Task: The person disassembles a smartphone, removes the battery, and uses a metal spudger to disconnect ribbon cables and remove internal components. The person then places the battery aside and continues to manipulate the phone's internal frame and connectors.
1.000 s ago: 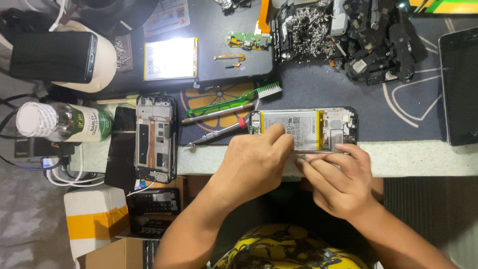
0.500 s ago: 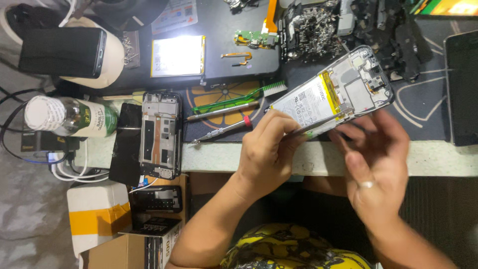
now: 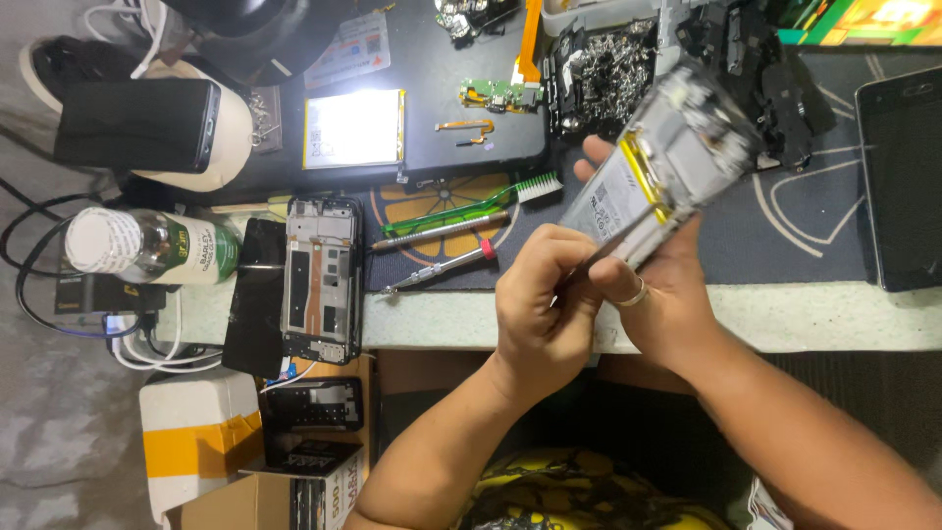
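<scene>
At the 9 o'clock side of the bench a clear bottle (image 3: 147,245) lies on its side, a black phone (image 3: 135,125) resting on a white cap above it at about 10 o'clock. Just right of the bottle sits a stripped phone frame (image 3: 322,280), upright along the table edge, with a bright silver battery (image 3: 353,130) at 12 o'clock from it. Further right, a green-handled brush (image 3: 471,204) and a red-tipped screwdriver (image 3: 439,268) lie slanted on the dark mat (image 3: 785,245), close together but apart.

At centre, the left hand (image 3: 545,304) is curled nearly closed, its fingertips pinched on something thin (too blurred to name) pressed against the lower edge of the opened phone (image 3: 659,167). The right hand (image 3: 657,294), ring on one finger, is wrapped under that phone, fingers around the far side and thumb on the near edge, gripping it firmly. The two hands touch each other. The phone is lifted off the mat, tilted toward 1 o'clock, its open back with yellow-edged battery facing up.

At 3 o'clock a dark tablet (image 3: 901,177) lies flat.
</scene>
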